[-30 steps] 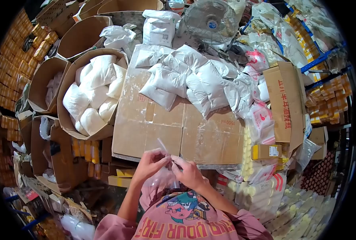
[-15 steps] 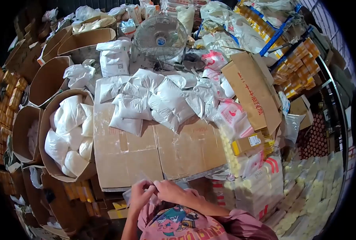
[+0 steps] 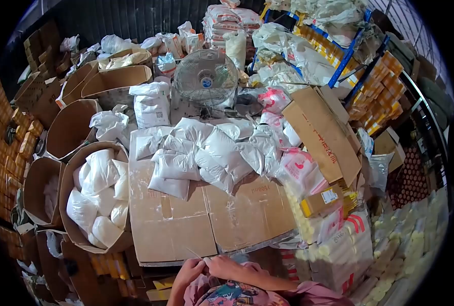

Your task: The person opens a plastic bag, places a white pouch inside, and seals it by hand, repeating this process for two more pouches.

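Observation:
My left hand [image 3: 188, 271] and my right hand [image 3: 223, 267] meet in front of my shirt, at the near edge of the flattened cardboard [image 3: 176, 239]. Both are closed, fingertips pinched together and touching. A thin pale sliver [image 3: 194, 253] sticks up from between them; it is too small to tell what it is. Farther back on the cardboard lies a pile of filled white plastic bags [image 3: 219, 153], out of reach of the fingers.
A large open carton [image 3: 66, 204] of full white bags stands at the left. A fan [image 3: 205, 81] is behind the pile. On the right are a leaning cardboard box [image 3: 321, 135], a small brown box [image 3: 321, 201] and wrapped stacks of pale rolls [image 3: 339, 255].
My view has tilted upward, so the table and my hands appear lower in the picture. My hands stay pinched together; the sliver between them shows at a different angle.

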Tool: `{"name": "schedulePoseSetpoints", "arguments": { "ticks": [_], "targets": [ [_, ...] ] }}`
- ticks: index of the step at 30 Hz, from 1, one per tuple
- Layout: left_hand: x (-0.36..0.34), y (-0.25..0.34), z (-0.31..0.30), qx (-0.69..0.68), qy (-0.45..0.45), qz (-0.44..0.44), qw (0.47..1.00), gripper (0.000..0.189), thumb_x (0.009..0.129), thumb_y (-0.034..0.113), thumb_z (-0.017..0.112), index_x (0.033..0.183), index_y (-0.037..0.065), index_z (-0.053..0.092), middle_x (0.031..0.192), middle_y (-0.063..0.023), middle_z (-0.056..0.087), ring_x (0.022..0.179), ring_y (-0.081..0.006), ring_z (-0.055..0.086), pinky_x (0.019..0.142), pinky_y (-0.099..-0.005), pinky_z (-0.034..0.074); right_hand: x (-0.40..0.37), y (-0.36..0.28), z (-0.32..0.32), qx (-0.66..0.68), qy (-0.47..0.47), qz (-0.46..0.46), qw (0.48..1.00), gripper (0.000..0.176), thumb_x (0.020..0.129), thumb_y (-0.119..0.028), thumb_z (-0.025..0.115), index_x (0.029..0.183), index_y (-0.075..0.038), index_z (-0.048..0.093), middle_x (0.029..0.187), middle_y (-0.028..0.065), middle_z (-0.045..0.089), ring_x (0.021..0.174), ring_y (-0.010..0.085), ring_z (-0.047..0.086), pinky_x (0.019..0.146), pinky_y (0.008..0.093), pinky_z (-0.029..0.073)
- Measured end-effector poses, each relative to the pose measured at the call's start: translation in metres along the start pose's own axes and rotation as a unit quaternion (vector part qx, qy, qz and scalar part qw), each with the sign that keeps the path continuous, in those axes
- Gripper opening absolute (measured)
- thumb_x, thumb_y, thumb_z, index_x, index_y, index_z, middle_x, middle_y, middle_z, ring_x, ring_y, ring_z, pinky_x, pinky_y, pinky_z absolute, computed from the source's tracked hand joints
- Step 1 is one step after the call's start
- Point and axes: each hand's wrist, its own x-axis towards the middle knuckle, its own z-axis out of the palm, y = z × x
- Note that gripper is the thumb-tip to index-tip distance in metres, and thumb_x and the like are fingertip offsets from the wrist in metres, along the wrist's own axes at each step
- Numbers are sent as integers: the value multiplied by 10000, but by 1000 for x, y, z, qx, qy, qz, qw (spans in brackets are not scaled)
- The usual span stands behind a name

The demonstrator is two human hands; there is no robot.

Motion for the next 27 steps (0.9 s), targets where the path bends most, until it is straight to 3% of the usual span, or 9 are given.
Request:
{"name": "schedulePoseSetpoints", "arguments": {
  "ticks": [4,8,14,15,17,19,20,24,27],
  "targets": [
    [-1,3,8,34,39,15,999,320,910,183,487,814,-80,642,694,-76,633,663,-140,576,644,-293,467,0,6,3,68,11,14,998,261,832,-214,540,911,30,588,812,281,626,793,443,622,704,503,497],
    [-6,8,11,-99,36,-2,994,314,907,174,488,777,-67,641,679,-41,613,655,-117,555,604,-268,435,-2,4,0,170,61,12,984,267,828,-238,572,872,25,583,780,275,610,771,428,625,672,468,495],
    [4,-7,17,-261,76,-29,962,287,871,160,491,746,-47,646,682,-82,615,612,-150,561,579,-278,446,0,9,-1,301,106,75,945,268,856,-255,596,814,7,558,716,249,556,693,415,581,615,420,461],
    [3,0,18,-273,88,-32,957,284,870,155,491,740,-45,645,687,-86,620,619,-156,571,583,-283,453,1,8,-4,267,136,82,951,259,858,-249,592,819,5,554,720,252,560,698,423,581,612,430,461],
    [18,-11,12,-175,79,-2,981,289,870,162,520,726,-52,650,689,-84,641,649,-157,599,612,-299,477,1,9,-4,200,167,93,961,242,863,-237,586,829,0,546,730,257,569,707,440,582,607,451,462],
    [15,14,2,3,72,22,997,328,868,223,546,747,-58,667,648,-70,646,628,-139,587,594,-306,472,6,22,-1,89,169,120,974,209,866,-219,572,861,-15,528,747,270,581,724,459,587,609,501,466],
    [20,11,0,22,75,40,996,331,863,248,554,770,-46,673,624,-118,633,619,-124,576,575,-322,461,5,20,-7,57,172,107,978,194,867,-209,568,874,-21,520,747,274,584,730,467,585,611,520,464],
    [19,57,-8,161,89,140,973,324,832,249,580,718,-53,596,587,-225,475,503,-234,490,529,-394,409,2,16,-34,8,186,115,976,161,890,-188,543,895,-31,507,739,269,593,732,478,579,614,545,461],
    [28,60,-10,152,85,220,960,334,819,243,581,687,-63,553,573,-236,456,486,-316,435,521,-422,397,5,6,-57,-17,191,115,975,152,921,-176,504,895,-27,497,768,276,593,746,484,575,620,552,455]
  ]
}}
